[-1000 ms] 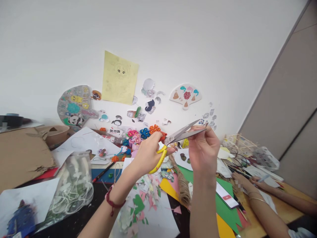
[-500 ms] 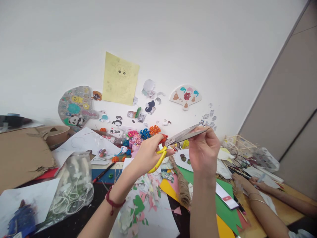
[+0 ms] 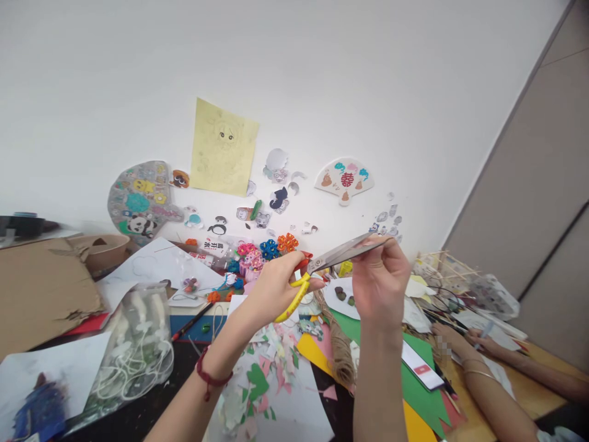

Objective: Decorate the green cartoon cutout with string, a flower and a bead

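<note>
My left hand (image 3: 276,285) is wrapped round the yellow and red handles of a pair of scissors (image 3: 338,256), whose blades point to the right. At the blade tips, my right hand (image 3: 381,276) has its fingers pinched together; whatever lies between them is too small or hidden to name. The blades look nearly closed. Below the hands, green, pink and pale paper scraps (image 3: 257,383) lie heaped on white paper.
A roll of twine (image 3: 340,353) and a phone (image 3: 422,366) lie near my right forearm. Another person's hands and arms (image 3: 488,374) rest at the right. At the left are a cardboard box (image 3: 43,288) and a plastic bag of cords (image 3: 133,350).
The gap between the scissor blades has narrowed. My right hand has shifted very slightly to the right; my left hand has hardly moved.
</note>
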`<state>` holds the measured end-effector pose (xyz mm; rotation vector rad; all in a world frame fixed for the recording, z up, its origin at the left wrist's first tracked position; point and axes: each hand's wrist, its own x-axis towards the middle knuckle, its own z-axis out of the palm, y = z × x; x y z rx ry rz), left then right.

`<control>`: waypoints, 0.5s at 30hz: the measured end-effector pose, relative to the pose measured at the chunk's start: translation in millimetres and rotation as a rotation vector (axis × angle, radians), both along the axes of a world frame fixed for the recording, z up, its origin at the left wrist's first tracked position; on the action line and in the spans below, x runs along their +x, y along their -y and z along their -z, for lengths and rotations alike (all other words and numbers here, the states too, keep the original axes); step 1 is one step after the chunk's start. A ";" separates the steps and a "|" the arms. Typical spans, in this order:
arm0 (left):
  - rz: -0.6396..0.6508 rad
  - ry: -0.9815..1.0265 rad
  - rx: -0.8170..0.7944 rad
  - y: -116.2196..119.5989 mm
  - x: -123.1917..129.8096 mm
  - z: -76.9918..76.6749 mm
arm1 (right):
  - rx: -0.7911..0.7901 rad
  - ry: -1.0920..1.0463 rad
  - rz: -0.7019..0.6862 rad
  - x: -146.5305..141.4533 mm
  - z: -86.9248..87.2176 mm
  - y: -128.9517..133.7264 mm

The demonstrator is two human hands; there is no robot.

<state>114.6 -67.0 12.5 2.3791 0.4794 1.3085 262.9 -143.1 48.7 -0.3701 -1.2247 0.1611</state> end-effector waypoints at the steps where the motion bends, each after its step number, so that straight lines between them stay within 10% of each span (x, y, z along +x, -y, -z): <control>1: -0.004 -0.001 0.005 -0.2 -0.2 0.0 | 0.000 0.001 0.008 -0.1 -0.1 0.1; 15: -0.040 -0.006 0.039 -3.2 -1.5 2.2 | -0.016 -0.023 0.068 1.9 -0.6 1.4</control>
